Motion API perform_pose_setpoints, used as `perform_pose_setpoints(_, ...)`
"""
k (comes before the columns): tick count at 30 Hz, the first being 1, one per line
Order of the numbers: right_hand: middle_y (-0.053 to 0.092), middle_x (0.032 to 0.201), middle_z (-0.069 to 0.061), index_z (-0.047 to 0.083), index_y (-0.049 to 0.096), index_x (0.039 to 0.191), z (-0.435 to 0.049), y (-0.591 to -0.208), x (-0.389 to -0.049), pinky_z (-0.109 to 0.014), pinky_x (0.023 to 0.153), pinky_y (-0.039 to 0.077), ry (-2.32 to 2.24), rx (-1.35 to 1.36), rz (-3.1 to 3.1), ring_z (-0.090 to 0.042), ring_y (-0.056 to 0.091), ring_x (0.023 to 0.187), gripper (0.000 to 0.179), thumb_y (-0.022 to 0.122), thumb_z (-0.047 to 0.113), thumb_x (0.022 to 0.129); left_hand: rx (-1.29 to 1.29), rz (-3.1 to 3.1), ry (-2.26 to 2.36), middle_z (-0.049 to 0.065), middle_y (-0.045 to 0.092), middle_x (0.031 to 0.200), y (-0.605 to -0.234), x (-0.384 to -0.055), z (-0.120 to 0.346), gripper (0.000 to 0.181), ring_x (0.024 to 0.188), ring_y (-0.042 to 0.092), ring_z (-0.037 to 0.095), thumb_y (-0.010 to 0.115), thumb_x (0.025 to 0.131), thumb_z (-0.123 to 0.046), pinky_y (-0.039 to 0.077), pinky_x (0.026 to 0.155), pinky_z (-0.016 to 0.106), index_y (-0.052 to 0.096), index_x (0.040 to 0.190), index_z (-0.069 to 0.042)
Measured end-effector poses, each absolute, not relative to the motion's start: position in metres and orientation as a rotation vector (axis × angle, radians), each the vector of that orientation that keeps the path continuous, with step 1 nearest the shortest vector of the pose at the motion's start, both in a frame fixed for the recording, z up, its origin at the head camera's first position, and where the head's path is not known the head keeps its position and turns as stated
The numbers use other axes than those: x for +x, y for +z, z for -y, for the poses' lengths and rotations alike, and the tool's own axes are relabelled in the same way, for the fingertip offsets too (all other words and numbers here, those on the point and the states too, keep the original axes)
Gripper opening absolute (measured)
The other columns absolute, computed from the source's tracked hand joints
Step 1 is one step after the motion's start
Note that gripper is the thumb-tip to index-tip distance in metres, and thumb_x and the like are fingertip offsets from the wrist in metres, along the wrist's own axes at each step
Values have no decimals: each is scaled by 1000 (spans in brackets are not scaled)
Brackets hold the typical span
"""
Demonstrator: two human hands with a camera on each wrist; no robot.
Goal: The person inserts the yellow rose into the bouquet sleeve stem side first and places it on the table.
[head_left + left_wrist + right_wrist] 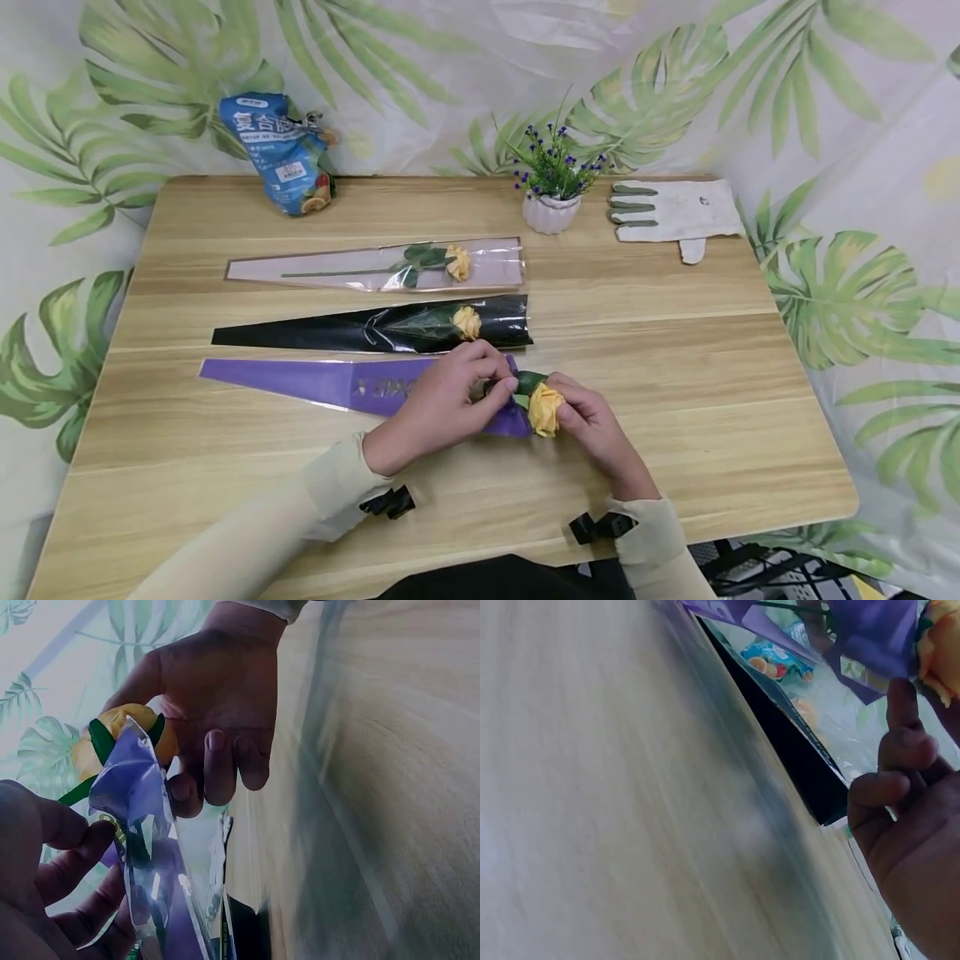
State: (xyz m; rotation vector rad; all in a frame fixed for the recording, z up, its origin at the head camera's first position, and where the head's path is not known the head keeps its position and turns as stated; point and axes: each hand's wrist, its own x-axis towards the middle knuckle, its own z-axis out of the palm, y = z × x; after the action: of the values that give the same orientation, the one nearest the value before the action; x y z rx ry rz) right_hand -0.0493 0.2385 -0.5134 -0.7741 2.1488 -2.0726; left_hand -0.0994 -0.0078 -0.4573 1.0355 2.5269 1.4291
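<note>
A purple flower sleeve (277, 381) with a clear front lies nearest the person. My left hand (450, 393) pinches it near its wide right end. From that end pokes a yellow artificial rose (545, 410) with green leaves. My right hand (597, 427) holds the rose's bloom between thumb and fingers. In the left wrist view, the clear film (161, 877) and purple backing stand between the two hands, with the bloom (124, 724) above. The right wrist view shows the bloom (943, 649) only in part, beside the right fingers. The stem inside the sleeve is mostly hidden.
Behind lie a black sleeve (300, 328) and a pale pink sleeve (495, 260), each with a yellow rose. Along the back stand a blue bag (277, 154) and a white flowerpot (551, 214). A white and green glove (675, 212) lies at the back right.
</note>
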Motion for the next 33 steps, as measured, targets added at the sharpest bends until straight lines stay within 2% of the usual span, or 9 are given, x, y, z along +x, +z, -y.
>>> perform_pose_setpoints(2, 60, 98, -10, 4, 69, 108, -239, -514, -49, -31, 80, 45, -2071, -766, -2178, -21, 54, 89, 34, 51, 33, 108, 1047, -2550, 1417, -12, 61, 102, -456, -99, 8, 18, 94, 55, 9, 64, 101, -29, 47, 76, 31, 73, 88, -21)
perform_pose_setpoints(6, 63, 97, -11, -2, 69, 115, -240, -516, -47, -29, 78, 47, -2113, -714, -2208, -19, 56, 87, 35, 57, 29, 105, 1051, -2582, 1397, -11, 61, 102, -454, -98, 10, 16, 95, 54, 9, 66, 99, -27, 47, 77, 31, 74, 88, -19)
perform_pose_setpoints(10, 66, 103, -9, -7, 66, 120, -237, -517, -45, -26, 77, 50, -2176, -605, -2221, -16, 59, 88, 37, 65, 25, 102, 1096, -2609, 1344, -12, 59, 99, -452, -97, 9, 16, 92, 51, 9, 66, 98, -27, 45, 75, 30, 74, 85, -20)
perform_pose_setpoints(15, 65, 105, -10, -9, 61, 111, -230, -514, -43, -25, 76, 51, -2307, -508, -2216, -15, 59, 86, 41, 75, 26, 94, 1126, -2647, 1317, -10, 57, 98, -449, -96, 7, 16, 91, 48, 10, 66, 98, -27, 42, 76, 30, 75, 86, -20)
perform_pose_setpoints(19, 66, 104, -15, -8, 65, 103, -230, -512, -42, -28, 80, 53, -2335, -565, -2217, -19, 63, 92, 32, 77, 19, 93, 1133, -2677, 1314, -8, 57, 100, -448, -97, 8, 16, 94, 48, 13, 66, 97, -26, 41, 80, 33, 76, 86, -19)
perform_pose_setpoints(24, 66, 109, -20, -5, 71, 109, -233, -511, -42, -33, 85, 54, -2267, -708, -2213, -26, 64, 100, 17, 72, -1, 93, 1150, -2707, 1278, -5, 57, 103, -447, -96, 7, 18, 97, 47, 17, 65, 97, -28, 39, 83, 37, 76, 87, -18)
perform_pose_setpoints(30, 68, 102, -15, -1, 73, 108, -229, -509, -44, -26, 64, 46, -2112, -703, -2408, -19, 56, 75, 30, 73, -17, 83, 1174, -2711, 1284, -3, 56, 107, -445, -92, 7, 17, 99, 46, 19, 63, 98, -26, 37, 90, 44, 74, 87, -18)
perform_pose_setpoints(33, 68, 94, -11, 1, 72, 107, -224, -507, -44, -26, 61, 45, -2084, -631, -2447, -19, 54, 71, 33, 73, -19, 81, 1184, -2704, 1282, -4, 55, 108, -443, -92, 4, 18, 100, 46, 19, 62, 98, -26, 36, 91, 44, 73, 86, -19)
